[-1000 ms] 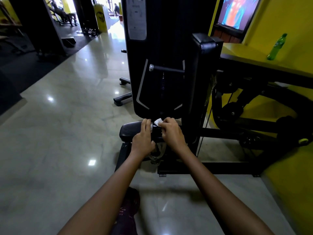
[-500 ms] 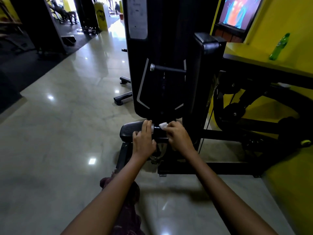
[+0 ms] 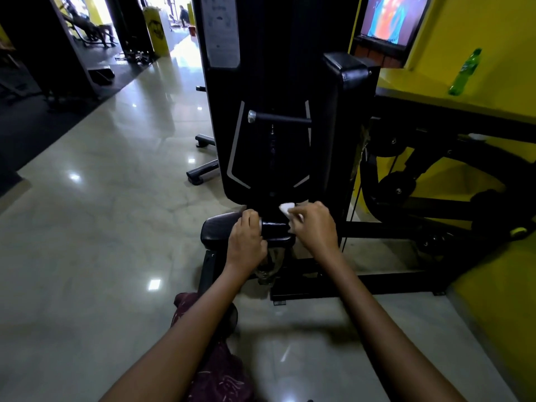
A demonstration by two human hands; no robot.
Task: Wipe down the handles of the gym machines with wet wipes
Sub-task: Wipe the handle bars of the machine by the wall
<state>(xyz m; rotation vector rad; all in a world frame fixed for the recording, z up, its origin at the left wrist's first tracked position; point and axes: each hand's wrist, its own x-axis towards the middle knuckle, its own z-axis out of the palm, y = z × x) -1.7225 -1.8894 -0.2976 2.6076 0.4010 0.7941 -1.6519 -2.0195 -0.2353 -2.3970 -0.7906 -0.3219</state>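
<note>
Both hands on low black pad (image 3: 220, 230) at machine (image 3: 278, 111) base. My left hand (image 3: 246, 242) grips pad's middle, fingers curled over. My right hand (image 3: 314, 227) pinches white wipe (image 3: 285, 208) against pad's right end.

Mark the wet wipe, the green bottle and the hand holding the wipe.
wet wipe (image 3: 285, 207), head view, white corner above the fingers
green bottle (image 3: 465, 73), head view, mid-body
right hand (image 3: 314, 227), head view, back of hand
</note>
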